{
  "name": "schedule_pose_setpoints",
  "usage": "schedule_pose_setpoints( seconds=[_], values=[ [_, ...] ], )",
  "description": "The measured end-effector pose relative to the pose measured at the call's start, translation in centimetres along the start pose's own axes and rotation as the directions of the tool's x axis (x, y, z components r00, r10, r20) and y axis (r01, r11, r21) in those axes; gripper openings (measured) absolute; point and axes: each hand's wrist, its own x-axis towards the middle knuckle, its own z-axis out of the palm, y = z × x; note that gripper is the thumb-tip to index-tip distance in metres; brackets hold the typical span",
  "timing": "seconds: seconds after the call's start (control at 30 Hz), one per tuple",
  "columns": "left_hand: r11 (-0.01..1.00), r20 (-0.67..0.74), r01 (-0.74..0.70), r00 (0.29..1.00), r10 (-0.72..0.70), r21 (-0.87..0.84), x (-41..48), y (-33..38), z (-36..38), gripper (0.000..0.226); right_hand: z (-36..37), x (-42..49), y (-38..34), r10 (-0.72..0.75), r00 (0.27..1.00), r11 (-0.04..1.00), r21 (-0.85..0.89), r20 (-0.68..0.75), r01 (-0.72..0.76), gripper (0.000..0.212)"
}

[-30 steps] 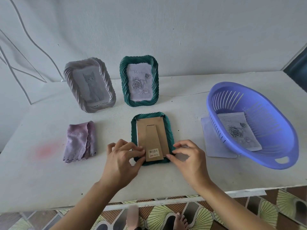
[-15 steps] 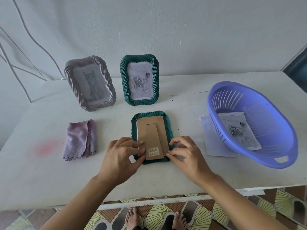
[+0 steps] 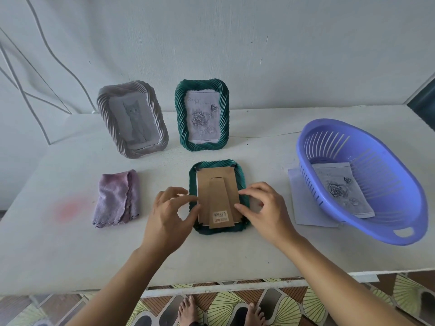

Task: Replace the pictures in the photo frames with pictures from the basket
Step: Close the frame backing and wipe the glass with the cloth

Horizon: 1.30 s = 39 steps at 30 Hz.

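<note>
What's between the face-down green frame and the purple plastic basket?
In the head view, the right hand and a pale paper sheet partly under the basket.

"Rose of M…" on picture (image 3: 202, 118) in upright green frame (image 3: 179, 118); barcode sticker (image 3: 220, 216), digits illegible.

Soft even daylight w/ bluish cast, only faint shadows under basket (image 3: 388, 165), wide-angle bending toward 9 & 3 o'clock, pic mostly sharp.

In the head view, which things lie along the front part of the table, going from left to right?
purple cloth → left hand → face-down green frame → right hand → blue basket
</note>
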Motion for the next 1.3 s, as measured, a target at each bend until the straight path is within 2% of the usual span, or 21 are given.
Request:
schedule_pose_setpoints(
  seconds=[0.13,0.47,0.73,0.93,1.03,1.1,1.17,1.3],
  values=[
    [0.993,0.011,0.121,0.993,-0.121,-0.005,1.0,0.5,0.4,0.033,0.6,0.8,-0.1,0.046,0.999,0.999,-0.022,0.007,-0.046,0.027],
    [0.984,0.015,0.173,0.985,-0.172,-0.045,1.6,1.6,0.7,0.039,0.6,1.2,0.7,-0.059,0.998,0.997,-0.056,0.04,0.061,0.023],
    [0.969,0.042,0.228,0.974,-0.225,-0.1,2.2,1.6,0.9,0.039,0.4,1.6,0.6,-0.088,0.994,0.992,-0.088,0.061,0.093,0.023],
    [0.97,0.045,0.222,0.975,-0.218,-0.103,2.1,1.5,0.6,0.045,0.5,1.9,0.0,-0.058,0.998,0.995,-0.081,-0.001,0.058,0.006],
    [0.984,0.083,0.166,0.983,-0.161,-0.063,2.0,1.4,0.3,0.054,0.6,2.5,-0.6,-0.009,0.999,0.996,-0.085,-0.043,0.005,0.015],
    [0.989,0.109,0.146,0.984,-0.144,-0.011,1.8,1.5,0.4,0.055,0.8,2.7,-0.8,0.071,0.996,0.992,-0.102,-0.057,-0.077,0.032],
    [0.994,0.114,0.097,0.988,-0.103,0.057,1.6,1.7,0.6,0.048,0.8,3.0,-1.0,0.165,0.986,0.978,-0.126,-0.016,-0.165,0.048],
    [0.981,0.177,-0.012,0.984,-0.022,0.192,1.4,2.6,1.0,0.031,0.6,3.9,-1.8,0.275,0.96,0.957,-0.114,0.057,-0.267,0.05]
  ],
)
